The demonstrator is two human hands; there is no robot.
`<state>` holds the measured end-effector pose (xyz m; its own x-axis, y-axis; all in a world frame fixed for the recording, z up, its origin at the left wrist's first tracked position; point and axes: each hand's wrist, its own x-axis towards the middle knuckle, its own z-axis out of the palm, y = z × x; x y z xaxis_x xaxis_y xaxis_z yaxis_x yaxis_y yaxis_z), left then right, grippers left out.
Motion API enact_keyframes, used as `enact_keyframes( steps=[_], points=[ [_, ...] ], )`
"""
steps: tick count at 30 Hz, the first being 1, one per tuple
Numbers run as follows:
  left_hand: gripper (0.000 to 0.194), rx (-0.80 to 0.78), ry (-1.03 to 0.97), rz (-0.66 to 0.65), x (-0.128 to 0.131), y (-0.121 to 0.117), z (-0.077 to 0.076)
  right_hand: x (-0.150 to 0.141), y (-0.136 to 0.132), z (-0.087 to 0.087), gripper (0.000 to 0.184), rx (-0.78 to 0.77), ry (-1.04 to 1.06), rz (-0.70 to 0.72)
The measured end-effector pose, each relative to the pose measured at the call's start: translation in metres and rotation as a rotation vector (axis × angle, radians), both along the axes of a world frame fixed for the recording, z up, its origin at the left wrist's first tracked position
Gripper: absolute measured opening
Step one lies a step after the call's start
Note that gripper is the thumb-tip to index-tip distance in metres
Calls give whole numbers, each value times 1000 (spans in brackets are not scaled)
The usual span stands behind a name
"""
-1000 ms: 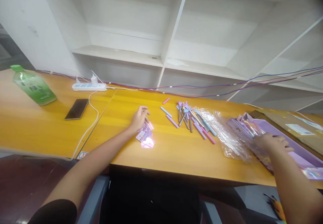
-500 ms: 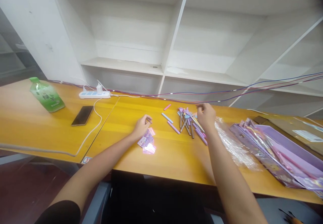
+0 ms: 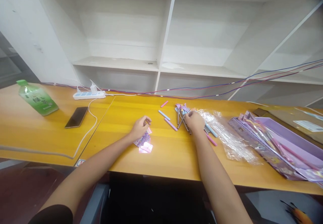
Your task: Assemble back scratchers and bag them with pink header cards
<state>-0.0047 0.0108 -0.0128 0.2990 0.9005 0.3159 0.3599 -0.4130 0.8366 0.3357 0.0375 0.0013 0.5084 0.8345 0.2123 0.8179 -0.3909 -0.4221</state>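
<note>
My left hand (image 3: 141,126) rests on the table beside a small heap of purple and pink cards (image 3: 143,140). Its fingers are loosely curled and apart from the thumb, with nothing visible in them. My right hand (image 3: 195,120) is over a pile of silver rods with colourful hand-shaped tops (image 3: 178,111). Its fingers are pinched together among the rods; what they hold is hidden. Near the pile lie a purple tube (image 3: 171,124), a blue tube (image 3: 164,115) and a pink tube (image 3: 164,104). Another pink tube (image 3: 212,140) shows beside my right wrist.
Crumpled clear plastic wrap (image 3: 234,143) lies right of the pile, beside a purple box (image 3: 272,123) of packaged items and a cardboard box (image 3: 285,116). At left are a green bottle (image 3: 37,99), a phone (image 3: 76,117) and a power strip (image 3: 88,95). Cables run along the shelf.
My right hand has moved down and left from above the pile's right side onto the rods. My left hand stays by the cards. The view has shifted slightly.
</note>
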Motion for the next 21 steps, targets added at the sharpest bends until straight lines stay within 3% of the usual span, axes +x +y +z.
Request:
enact_keyframes(
  steps=[6, 13, 21],
  points=[
    [27, 25, 42, -26, -1, -3, 5, 16, -5, -7, 47, -87, -81, -27],
    [25, 38, 84, -48, 0, -7, 9, 18, -5, -4, 41, -133, -116, -19],
    [25, 37, 92, -54, 1, -8, 11, 12, -6, 3, 42, -3, -91, -107]
  ],
)
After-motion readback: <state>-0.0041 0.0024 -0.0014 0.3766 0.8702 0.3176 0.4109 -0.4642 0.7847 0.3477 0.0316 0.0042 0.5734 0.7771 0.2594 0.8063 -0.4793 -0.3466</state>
